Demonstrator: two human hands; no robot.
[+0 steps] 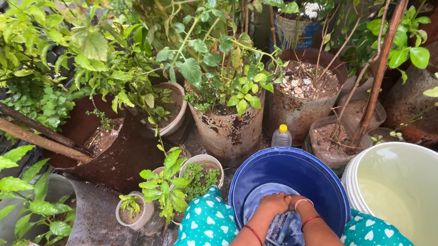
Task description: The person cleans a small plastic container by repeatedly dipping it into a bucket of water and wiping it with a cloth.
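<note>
Both hands reach into the blue bucket point(287, 177): left hand point(273, 203) and right hand point(295, 202) have fingers curled, seemingly gripping a dark wet cloth point(281, 231). A plastic bottle point(281, 136) stands behind, rusty pots point(228, 130) beyond.

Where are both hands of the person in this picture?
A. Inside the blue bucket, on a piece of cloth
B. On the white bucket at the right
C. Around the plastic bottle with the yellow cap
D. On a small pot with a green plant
A: the left hand and the right hand press together on wet cloth down inside the blue bucket.
</note>
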